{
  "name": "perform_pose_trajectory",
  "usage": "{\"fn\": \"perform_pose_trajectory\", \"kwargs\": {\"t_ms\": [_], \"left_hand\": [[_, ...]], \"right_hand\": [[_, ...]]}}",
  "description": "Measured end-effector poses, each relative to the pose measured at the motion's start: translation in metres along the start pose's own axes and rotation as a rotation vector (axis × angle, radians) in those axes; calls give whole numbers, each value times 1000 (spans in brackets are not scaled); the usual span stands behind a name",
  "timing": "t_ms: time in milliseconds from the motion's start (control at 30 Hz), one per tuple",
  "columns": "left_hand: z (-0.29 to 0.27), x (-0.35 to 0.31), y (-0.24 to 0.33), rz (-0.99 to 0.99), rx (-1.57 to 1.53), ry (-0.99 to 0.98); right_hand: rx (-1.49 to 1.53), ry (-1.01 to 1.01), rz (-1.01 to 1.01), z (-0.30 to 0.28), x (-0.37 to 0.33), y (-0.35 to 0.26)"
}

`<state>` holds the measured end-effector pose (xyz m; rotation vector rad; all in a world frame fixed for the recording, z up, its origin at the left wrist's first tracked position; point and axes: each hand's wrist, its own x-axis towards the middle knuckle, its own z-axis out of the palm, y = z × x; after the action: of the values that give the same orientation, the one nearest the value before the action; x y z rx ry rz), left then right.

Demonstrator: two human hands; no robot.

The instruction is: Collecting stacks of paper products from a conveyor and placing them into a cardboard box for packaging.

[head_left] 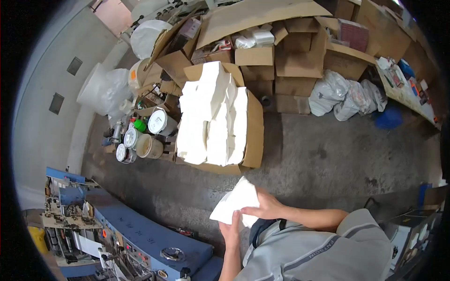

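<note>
Close in front of my body I hold a white paper bundle (238, 199) with both hands; it looks like several thin sheets or flat paper pieces, but their exact kind is unclear. My left hand (229, 228) grips its lower edge with the thumb on top. Around the right side of the same bundle closes my right hand (267, 205). Beyond the hands stands an open cardboard box (255, 133), heaped above its rim with rows of similar white paper pieces (213, 114). The bundle is apart from the box.
A blue machine (140, 229) with knobs and buttons runs along the lower left. Lidded buckets (158, 122) stand left of the box. Cardboard cartons (300, 56) line the back, with plastic bags (330, 93) before them. A cluttered table (405, 91) is at the right.
</note>
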<state>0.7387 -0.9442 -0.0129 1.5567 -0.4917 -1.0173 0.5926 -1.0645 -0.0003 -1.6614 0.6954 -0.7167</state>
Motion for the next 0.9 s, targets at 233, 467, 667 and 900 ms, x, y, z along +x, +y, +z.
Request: {"fn": "perform_pose_trajectory", "kwargs": {"t_ms": [233, 467, 667, 900], "left_hand": [[17, 104, 22, -46, -93, -223], [-32, 209, 69, 37, -275, -165], [-84, 287, 93, 115, -250, 54], [-115, 358, 119, 158, -372, 230]], "right_hand": [[-25, 55, 125, -18, 76, 8], [-115, -34, 138, 25, 216, -2], [-133, -217, 112, 71, 337, 4], [-92, -363, 32, 107, 448, 1]]}}
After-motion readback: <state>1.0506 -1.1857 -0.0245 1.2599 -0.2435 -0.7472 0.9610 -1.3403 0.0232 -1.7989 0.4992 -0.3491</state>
